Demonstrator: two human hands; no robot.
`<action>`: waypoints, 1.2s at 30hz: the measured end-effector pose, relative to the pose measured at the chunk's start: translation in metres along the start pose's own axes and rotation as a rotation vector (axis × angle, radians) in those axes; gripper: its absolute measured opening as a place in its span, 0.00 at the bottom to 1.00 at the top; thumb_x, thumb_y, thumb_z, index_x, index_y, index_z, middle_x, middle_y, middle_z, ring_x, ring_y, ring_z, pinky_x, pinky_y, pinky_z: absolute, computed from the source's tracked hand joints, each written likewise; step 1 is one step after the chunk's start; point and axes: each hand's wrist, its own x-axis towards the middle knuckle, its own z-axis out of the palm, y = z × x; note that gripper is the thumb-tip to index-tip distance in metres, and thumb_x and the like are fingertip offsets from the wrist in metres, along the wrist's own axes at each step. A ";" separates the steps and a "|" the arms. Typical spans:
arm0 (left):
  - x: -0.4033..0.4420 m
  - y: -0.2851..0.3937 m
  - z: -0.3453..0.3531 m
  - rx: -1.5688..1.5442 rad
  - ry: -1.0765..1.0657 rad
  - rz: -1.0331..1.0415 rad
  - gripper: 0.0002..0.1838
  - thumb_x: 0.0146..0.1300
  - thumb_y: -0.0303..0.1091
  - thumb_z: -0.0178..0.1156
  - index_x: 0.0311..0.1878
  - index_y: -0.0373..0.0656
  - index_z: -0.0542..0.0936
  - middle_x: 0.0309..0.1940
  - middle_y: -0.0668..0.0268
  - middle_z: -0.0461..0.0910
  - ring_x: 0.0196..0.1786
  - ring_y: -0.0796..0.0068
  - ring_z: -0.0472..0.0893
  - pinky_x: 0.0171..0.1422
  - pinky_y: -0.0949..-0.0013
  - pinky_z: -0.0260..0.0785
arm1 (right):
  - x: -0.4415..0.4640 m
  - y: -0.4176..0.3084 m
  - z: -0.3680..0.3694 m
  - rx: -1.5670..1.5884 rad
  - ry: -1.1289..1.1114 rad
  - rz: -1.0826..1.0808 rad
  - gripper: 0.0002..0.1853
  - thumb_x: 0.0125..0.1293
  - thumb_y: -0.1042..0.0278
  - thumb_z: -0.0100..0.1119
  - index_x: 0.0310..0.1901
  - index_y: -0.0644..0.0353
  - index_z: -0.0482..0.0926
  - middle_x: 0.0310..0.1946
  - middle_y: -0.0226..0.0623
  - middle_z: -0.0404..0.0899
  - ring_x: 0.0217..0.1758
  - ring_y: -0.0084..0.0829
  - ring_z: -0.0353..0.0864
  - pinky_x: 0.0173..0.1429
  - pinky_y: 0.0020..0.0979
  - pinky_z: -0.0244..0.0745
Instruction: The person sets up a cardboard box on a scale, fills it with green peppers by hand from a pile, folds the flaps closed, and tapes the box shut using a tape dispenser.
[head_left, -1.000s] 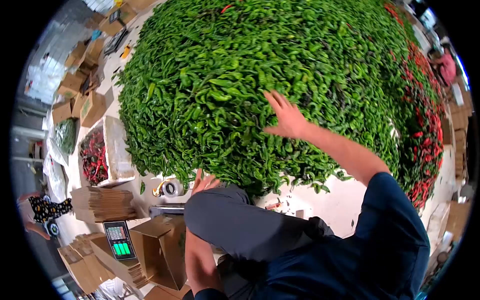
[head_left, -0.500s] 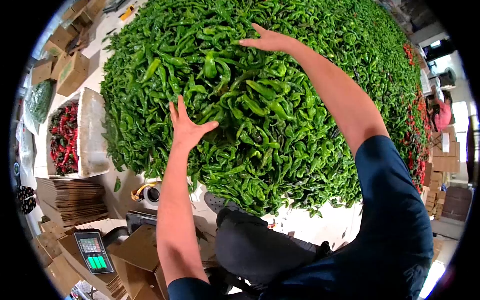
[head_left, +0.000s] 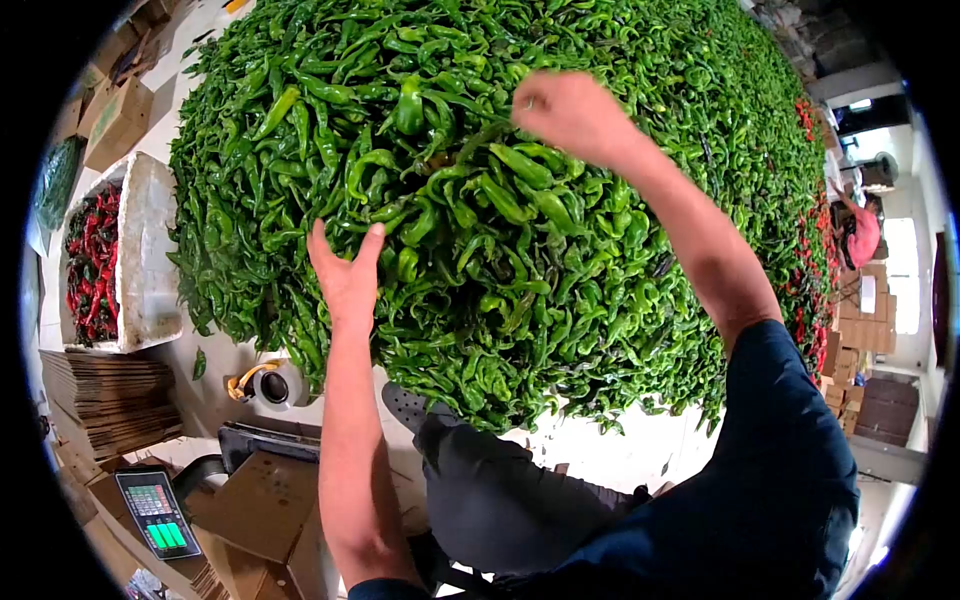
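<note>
A large heap of glossy green peppers (head_left: 520,165) spreads in front of me. My left hand (head_left: 346,278) is at the near left part of the heap, thumb and fingers apart, with nothing visible in its grasp. Farther right, my right hand (head_left: 575,115) hovers over the peppers, blurred, its fingers curled in. Whatever those curled fingers hold, if anything, is hidden. Between the hands lie larger pale green peppers, among them a broad one (head_left: 409,107).
Left of the heap stands a white foam box (head_left: 150,255) of red peppers. Nearer are flattened cardboard (head_left: 110,400), a tape roll (head_left: 272,387), a scale display (head_left: 158,512) and a cardboard box (head_left: 250,505). At far right are a person in pink (head_left: 862,235) and stacked cartons (head_left: 865,315).
My right hand has gone from spread fingers to curled ones and moved nearer to me. My left hand has shifted slightly left and back. The whole view has slid a little to the left.
</note>
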 end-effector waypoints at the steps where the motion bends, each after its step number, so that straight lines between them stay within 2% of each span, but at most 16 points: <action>1: -0.004 -0.004 0.002 -0.093 0.028 -0.048 0.50 0.59 0.44 0.75 0.78 0.34 0.59 0.78 0.43 0.55 0.80 0.51 0.58 0.82 0.56 0.50 | -0.011 -0.014 0.004 -0.177 -0.149 0.034 0.19 0.66 0.54 0.63 0.49 0.63 0.82 0.42 0.46 0.86 0.48 0.45 0.86 0.56 0.45 0.81; 4: -0.047 -0.014 0.004 -0.145 0.047 -0.077 0.36 0.66 0.36 0.68 0.71 0.28 0.66 0.72 0.47 0.66 0.73 0.57 0.67 0.78 0.60 0.57 | -0.024 -0.006 0.051 -0.251 -0.009 -0.085 0.17 0.65 0.56 0.62 0.43 0.64 0.80 0.41 0.48 0.84 0.46 0.49 0.85 0.52 0.49 0.81; 7: -0.096 -0.033 -0.024 -0.250 -0.046 -0.143 0.26 0.68 0.34 0.66 0.64 0.29 0.74 0.63 0.54 0.76 0.64 0.64 0.75 0.72 0.65 0.64 | -0.018 -0.002 0.048 -0.257 -0.072 0.005 0.12 0.63 0.66 0.58 0.43 0.65 0.82 0.41 0.50 0.85 0.46 0.50 0.86 0.50 0.48 0.83; 12: -0.167 -0.040 -0.080 -0.367 -0.111 -0.334 0.20 0.69 0.36 0.66 0.57 0.33 0.80 0.50 0.61 0.82 0.49 0.73 0.80 0.56 0.68 0.74 | -0.019 0.001 0.059 -0.315 -0.104 -0.034 0.12 0.56 0.67 0.59 0.38 0.64 0.84 0.38 0.49 0.87 0.43 0.49 0.88 0.47 0.45 0.84; 15: -0.195 -0.042 -0.100 -0.440 -0.133 -0.410 0.18 0.69 0.37 0.66 0.54 0.33 0.81 0.45 0.63 0.83 0.41 0.76 0.80 0.48 0.69 0.76 | -0.018 0.002 0.038 -0.175 -0.099 -0.015 0.13 0.55 0.66 0.59 0.38 0.64 0.84 0.38 0.49 0.87 0.43 0.49 0.87 0.47 0.44 0.83; 16: -0.205 -0.047 -0.103 -0.491 -0.136 -0.405 0.18 0.69 0.37 0.67 0.54 0.33 0.81 0.44 0.64 0.83 0.40 0.76 0.80 0.46 0.70 0.76 | -0.022 0.003 0.024 -0.088 -0.094 -0.023 0.15 0.55 0.64 0.63 0.41 0.64 0.85 0.40 0.47 0.87 0.43 0.42 0.88 0.49 0.40 0.83; 19: -0.227 -0.080 -0.100 -0.640 -0.170 -0.378 0.19 0.69 0.39 0.67 0.52 0.32 0.81 0.39 0.65 0.83 0.37 0.78 0.80 0.43 0.71 0.75 | -0.050 0.014 -0.013 0.473 -0.081 -0.100 0.18 0.55 0.61 0.68 0.44 0.64 0.85 0.41 0.44 0.88 0.43 0.34 0.87 0.50 0.34 0.81; 20: -0.232 -0.092 -0.101 -0.702 -0.199 -0.354 0.21 0.70 0.40 0.67 0.60 0.38 0.80 0.38 0.65 0.84 0.34 0.76 0.82 0.43 0.70 0.76 | -0.064 0.009 -0.030 0.578 -0.065 -0.094 0.18 0.58 0.62 0.73 0.47 0.64 0.85 0.43 0.37 0.88 0.44 0.25 0.85 0.51 0.30 0.80; 23: -0.253 -0.093 -0.107 -0.750 -0.259 -0.358 0.22 0.70 0.41 0.67 0.61 0.39 0.79 0.40 0.65 0.84 0.36 0.74 0.81 0.44 0.69 0.76 | -0.110 -0.002 -0.063 1.018 -0.086 -0.096 0.15 0.63 0.67 0.72 0.50 0.63 0.85 0.45 0.34 0.88 0.47 0.25 0.85 0.56 0.30 0.80; 25: -0.268 -0.085 -0.112 -0.749 -0.290 -0.391 0.22 0.70 0.41 0.67 0.62 0.39 0.78 0.41 0.64 0.83 0.37 0.74 0.81 0.45 0.68 0.77 | -0.142 -0.009 -0.084 1.111 -0.103 -0.113 0.11 0.66 0.67 0.71 0.46 0.61 0.83 0.43 0.34 0.88 0.43 0.20 0.84 0.49 0.26 0.79; 27: -0.285 -0.078 -0.119 -0.732 -0.312 -0.415 0.23 0.70 0.41 0.67 0.62 0.40 0.77 0.42 0.64 0.83 0.38 0.73 0.81 0.45 0.68 0.77 | -0.171 -0.009 -0.103 1.215 -0.131 -0.077 0.13 0.63 0.64 0.75 0.44 0.60 0.84 0.35 0.27 0.86 0.33 0.15 0.79 0.37 0.20 0.70; 28: -0.294 -0.076 -0.125 -0.722 -0.319 -0.429 0.23 0.70 0.41 0.67 0.63 0.40 0.77 0.42 0.63 0.82 0.38 0.73 0.81 0.45 0.68 0.77 | -0.183 -0.004 -0.105 1.241 -0.126 -0.156 0.14 0.65 0.63 0.73 0.47 0.60 0.83 0.38 0.29 0.87 0.34 0.17 0.79 0.38 0.21 0.70; 31: -0.314 -0.074 -0.138 -0.697 -0.334 -0.455 0.24 0.70 0.42 0.67 0.64 0.41 0.76 0.44 0.63 0.82 0.40 0.72 0.81 0.46 0.67 0.77 | -0.235 0.005 -0.116 1.394 -0.133 -0.126 0.15 0.68 0.62 0.69 0.51 0.61 0.83 0.41 0.31 0.88 0.38 0.18 0.82 0.40 0.23 0.72; 33: -0.323 -0.075 -0.144 -0.682 -0.347 -0.470 0.24 0.70 0.42 0.66 0.64 0.42 0.75 0.45 0.62 0.81 0.41 0.71 0.81 0.46 0.66 0.77 | -0.274 0.026 -0.103 1.374 -0.177 -0.082 0.16 0.71 0.63 0.63 0.55 0.63 0.81 0.47 0.34 0.88 0.46 0.22 0.84 0.46 0.27 0.77; 35: -0.332 -0.075 -0.155 -0.658 -0.347 -0.477 0.25 0.70 0.42 0.66 0.65 0.42 0.75 0.46 0.62 0.81 0.42 0.70 0.80 0.47 0.65 0.77 | -0.332 0.038 -0.082 1.108 -0.192 0.199 0.17 0.73 0.64 0.58 0.57 0.64 0.80 0.46 0.39 0.86 0.42 0.27 0.83 0.46 0.33 0.80; 36: -0.335 -0.075 -0.159 -0.647 -0.345 -0.479 0.25 0.70 0.43 0.66 0.65 0.42 0.74 0.46 0.62 0.80 0.42 0.70 0.80 0.47 0.65 0.77 | -0.365 0.054 -0.057 0.749 -0.252 0.198 0.16 0.73 0.64 0.56 0.56 0.64 0.79 0.43 0.40 0.85 0.41 0.30 0.84 0.47 0.35 0.81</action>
